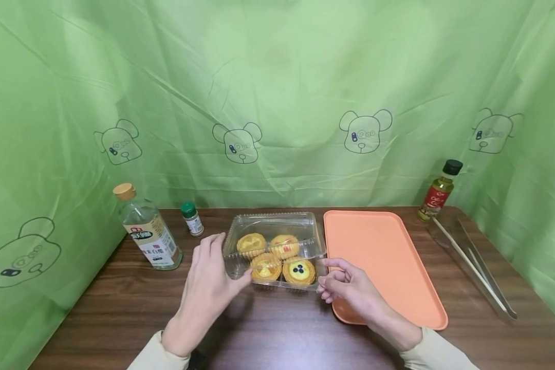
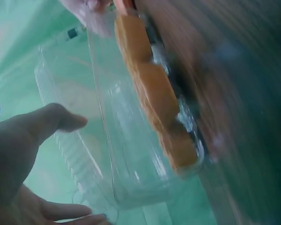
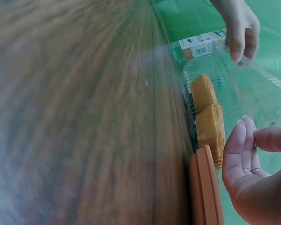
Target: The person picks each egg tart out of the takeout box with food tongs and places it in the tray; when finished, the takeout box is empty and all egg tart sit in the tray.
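A clear plastic clamshell box [image 1: 273,218] holds several egg tarts [image 1: 298,271], one topped with dark berries. Its see-through lid [image 2: 65,84] stands partly raised over the tarts. At the box's left side is my left hand [image 1: 210,277], thumb and fingers spread; in the left wrist view the thumb lies close to the lid, and whether it touches is unclear. My right hand [image 1: 347,288] pinches the lid's edge at the front right corner between thumb and fingers, as the right wrist view also shows.
An orange tray [image 1: 374,257] lies right of the box. Metal tongs [image 1: 476,267] and an oil bottle [image 1: 437,192] are farther right. To the left stand a white vinegar bottle [image 1: 150,231] and a small green-capped jar [image 1: 192,220]. Green cloth [image 1: 277,103] hangs behind the wooden table.
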Tool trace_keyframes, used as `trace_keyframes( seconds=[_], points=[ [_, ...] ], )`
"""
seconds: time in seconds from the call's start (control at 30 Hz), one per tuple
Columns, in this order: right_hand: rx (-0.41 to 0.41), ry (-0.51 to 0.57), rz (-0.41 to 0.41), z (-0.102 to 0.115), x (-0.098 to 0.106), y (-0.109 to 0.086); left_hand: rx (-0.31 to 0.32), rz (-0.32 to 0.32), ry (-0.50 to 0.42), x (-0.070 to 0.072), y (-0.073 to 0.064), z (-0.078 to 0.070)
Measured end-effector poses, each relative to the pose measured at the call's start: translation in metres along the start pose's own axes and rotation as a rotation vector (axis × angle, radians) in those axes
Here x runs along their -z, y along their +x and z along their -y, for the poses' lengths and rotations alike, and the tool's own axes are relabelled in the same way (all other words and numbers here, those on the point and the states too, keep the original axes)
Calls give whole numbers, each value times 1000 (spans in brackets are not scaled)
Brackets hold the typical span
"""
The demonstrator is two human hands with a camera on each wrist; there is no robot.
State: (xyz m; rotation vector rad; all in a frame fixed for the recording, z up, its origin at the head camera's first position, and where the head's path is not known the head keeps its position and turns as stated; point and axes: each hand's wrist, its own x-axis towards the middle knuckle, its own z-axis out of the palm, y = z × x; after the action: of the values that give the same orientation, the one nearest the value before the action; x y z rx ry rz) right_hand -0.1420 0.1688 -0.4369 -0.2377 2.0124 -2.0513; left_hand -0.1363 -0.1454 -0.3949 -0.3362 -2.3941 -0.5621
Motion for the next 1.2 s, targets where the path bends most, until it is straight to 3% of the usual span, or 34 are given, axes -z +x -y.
trace_keyframes(
  seconds=[0.07,0.17,0.4,0.6,1.2],
  points=[
    [-2,4,4,-1,1,0,62,52,30,3,-1,3],
    [-1,0,9,-1,1,0,107,119,71,6,0,7],
    [-2,6,10,-1,3,1,152,222,63,14,8,13],
    [-6,2,16,-1,4,2,151,285,34,18,12,17],
    [10,-8,32,1,3,2,74,301,30,24,11,20]
  ],
)
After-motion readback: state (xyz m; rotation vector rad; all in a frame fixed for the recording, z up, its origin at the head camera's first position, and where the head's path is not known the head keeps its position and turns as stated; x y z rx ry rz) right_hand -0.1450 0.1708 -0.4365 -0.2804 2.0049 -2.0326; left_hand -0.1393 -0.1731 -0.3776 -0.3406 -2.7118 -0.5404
